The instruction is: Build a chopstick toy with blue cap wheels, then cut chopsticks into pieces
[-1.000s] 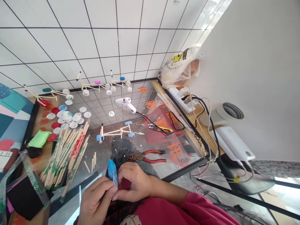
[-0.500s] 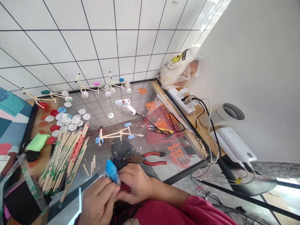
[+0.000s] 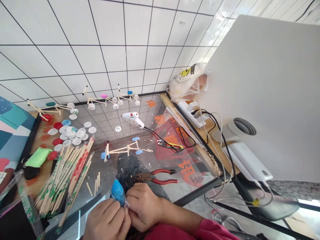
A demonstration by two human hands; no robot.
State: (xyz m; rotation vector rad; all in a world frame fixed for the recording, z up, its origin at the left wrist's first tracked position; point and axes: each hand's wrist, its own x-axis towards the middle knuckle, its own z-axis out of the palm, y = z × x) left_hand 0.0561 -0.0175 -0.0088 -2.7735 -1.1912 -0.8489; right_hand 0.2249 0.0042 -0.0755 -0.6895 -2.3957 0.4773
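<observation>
A blue lump in clear plastic wrap, likely modelling clay (image 3: 117,192), sits at the bottom middle of my view. My left hand (image 3: 106,220) and my right hand (image 3: 144,207) both pinch it, with the wrap bunched between my fingers. Just above my right hand lie red-handled pliers (image 3: 153,177) on a glass tabletop (image 3: 165,190). A dark cloth (image 3: 127,166) lies under them. Farther off stand a small stick frame with blue caps (image 3: 122,149) and a white hot-glue gun (image 3: 132,117).
Left of my hands lie bundled wrapped chopsticks (image 3: 65,176), loose sticks, and several bottle caps (image 3: 76,133), with green clay (image 3: 38,157) beyond. Stick frames (image 3: 100,99) stand along the far side. Cables, a power strip (image 3: 190,115) and a plastic bag (image 3: 187,81) sit by the wall.
The blue lump and both hands sit lower in the view and closer together. The whole scene has shifted as my head tilted, showing more floor at the top.
</observation>
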